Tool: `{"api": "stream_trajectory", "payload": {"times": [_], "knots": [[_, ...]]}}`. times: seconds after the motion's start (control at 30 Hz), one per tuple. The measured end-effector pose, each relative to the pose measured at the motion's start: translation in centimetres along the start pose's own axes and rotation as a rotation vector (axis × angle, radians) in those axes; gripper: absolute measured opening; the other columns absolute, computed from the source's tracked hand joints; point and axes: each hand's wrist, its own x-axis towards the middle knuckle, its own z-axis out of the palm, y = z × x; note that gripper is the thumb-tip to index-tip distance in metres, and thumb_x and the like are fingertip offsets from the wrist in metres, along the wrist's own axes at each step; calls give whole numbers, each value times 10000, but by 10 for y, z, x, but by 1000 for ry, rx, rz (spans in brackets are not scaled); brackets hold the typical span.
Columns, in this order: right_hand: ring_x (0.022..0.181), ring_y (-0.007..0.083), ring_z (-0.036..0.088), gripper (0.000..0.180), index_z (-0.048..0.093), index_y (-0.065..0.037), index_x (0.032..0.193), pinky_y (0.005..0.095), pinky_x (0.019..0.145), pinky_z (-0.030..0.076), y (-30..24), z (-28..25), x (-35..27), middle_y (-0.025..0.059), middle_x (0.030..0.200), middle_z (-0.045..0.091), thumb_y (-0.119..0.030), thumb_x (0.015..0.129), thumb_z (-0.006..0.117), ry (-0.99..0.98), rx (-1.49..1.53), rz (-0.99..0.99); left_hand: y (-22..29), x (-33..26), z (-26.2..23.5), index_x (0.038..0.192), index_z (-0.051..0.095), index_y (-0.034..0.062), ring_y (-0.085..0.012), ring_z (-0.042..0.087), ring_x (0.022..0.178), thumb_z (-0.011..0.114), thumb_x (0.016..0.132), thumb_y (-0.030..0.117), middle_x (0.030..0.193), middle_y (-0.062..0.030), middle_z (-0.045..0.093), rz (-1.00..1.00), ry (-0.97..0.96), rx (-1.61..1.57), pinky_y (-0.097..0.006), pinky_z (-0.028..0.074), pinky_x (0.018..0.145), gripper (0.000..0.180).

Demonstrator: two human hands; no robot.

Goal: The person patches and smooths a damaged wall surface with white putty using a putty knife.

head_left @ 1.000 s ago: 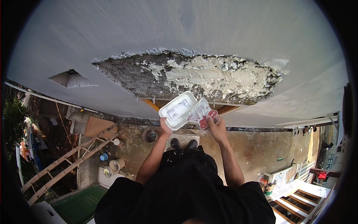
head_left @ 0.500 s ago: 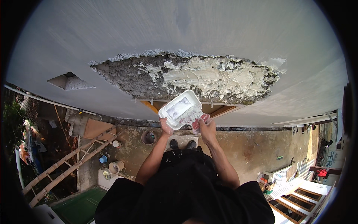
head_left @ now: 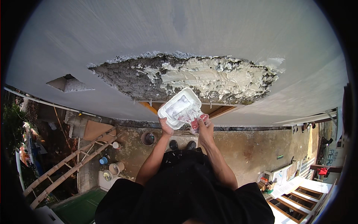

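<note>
My left hand (head_left: 166, 127) grips the lower left edge of a white rectangular tray (head_left: 166, 111), smeared inside with white paste. In my right hand (head_left: 205, 129) is a red putty scraper (head_left: 195, 123), its paste-coated blade inside the tray's lower right part. My fingers are closed around its red end. Just beyond the tray is a broken-out patch (head_left: 123, 76) in the grey wall. Cream-white filler (head_left: 212, 76) covers much of its middle and right side, while rough dark grey masonry shows on the left.
A smaller hole (head_left: 72, 84) lies to the left in the wall. Below the big patch is a wooden frame (head_left: 223, 111). A bamboo ladder (head_left: 71, 168) leans at the left, near several buckets, including a blue one (head_left: 103, 160). Another bucket (head_left: 147, 138) stands by my feet.
The scraper has shifted slightly left and up, further over the tray. Both hands keep their hold, and the filler on the wall looks the same.
</note>
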Motion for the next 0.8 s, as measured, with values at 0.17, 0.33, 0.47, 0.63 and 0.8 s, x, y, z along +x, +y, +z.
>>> {"api": "stream_trajectory", "payload": {"times": [0.17, 0.33, 0.47, 0.63, 0.8], "knots": [[692, 93, 586, 161, 593, 28, 1016, 254, 616, 475, -2, -1, -1, 45, 852, 644, -52, 911, 501, -26, -135, -24, 7, -1, 9, 1287, 374, -14, -305, 495, 1161, 496, 701, 346, 1233, -178, 492, 50, 1, 59, -423, 390, 1001, 698], [660, 75, 584, 161, 594, 0, 1006, 230, 535, 480, 0, 2, 0, 25, 829, 630, -94, 919, 497, -13, 125, 36, 11, -5, 23, 1283, 379, -21, -306, 495, 1159, 502, 686, 347, 1234, -184, 490, 72, 5, 49, -421, 390, 998, 712], [655, 76, 582, 154, 596, -5, 1003, 230, 530, 476, 2, -2, 2, 27, 834, 634, -92, 916, 503, -66, 4, -22, 10, -7, 24, 1274, 390, -25, -309, 492, 1161, 506, 662, 329, 1235, -186, 489, 52, 35, 47, -416, 387, 999, 716], [695, 76, 577, 166, 587, 26, 1017, 236, 600, 475, -10, -3, 7, 43, 857, 640, -69, 916, 496, -97, -183, -107, 12, -6, 27, 1253, 407, -29, -304, 497, 1148, 505, 646, 320, 1205, -180, 500, 87, 12, 83, -413, 384, 1001, 707], [669, 65, 544, 145, 604, 32, 956, 238, 593, 453, -31, 0, 8, 33, 791, 632, -73, 911, 515, -112, -314, -183, 11, -9, 26, 1241, 415, -31, -298, 510, 1126, 510, 639, 322, 1175, -179, 507, 54, -5, 73, -411, 394, 991, 704]]}}
